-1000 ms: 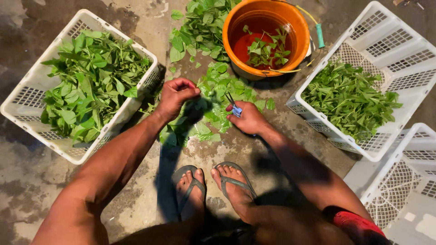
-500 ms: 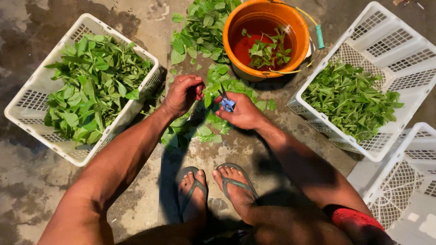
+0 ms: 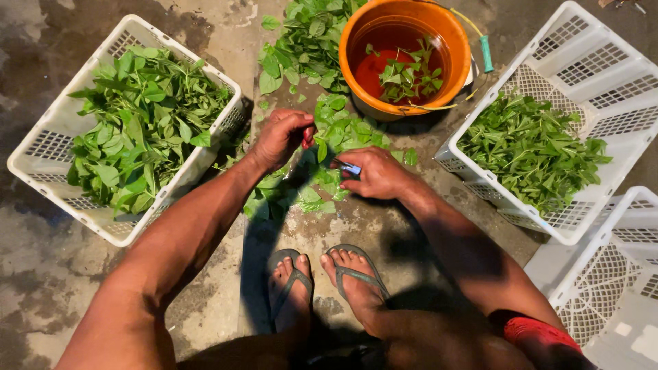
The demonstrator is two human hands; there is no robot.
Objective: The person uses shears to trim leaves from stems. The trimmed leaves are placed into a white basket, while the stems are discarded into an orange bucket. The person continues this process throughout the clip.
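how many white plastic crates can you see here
3: one crate at left full of broad leaves, one crate at right with finer greens, and a third crate at the lower right corner, partly cut off. Others may lie outside view.

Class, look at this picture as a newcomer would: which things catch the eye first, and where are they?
The orange bucket at top centre, leaves floating inside, stands out most. White crates of green leaves sit on each side: the left crate and the right crate. Between them, the left hand and right hand work over loose leaves.
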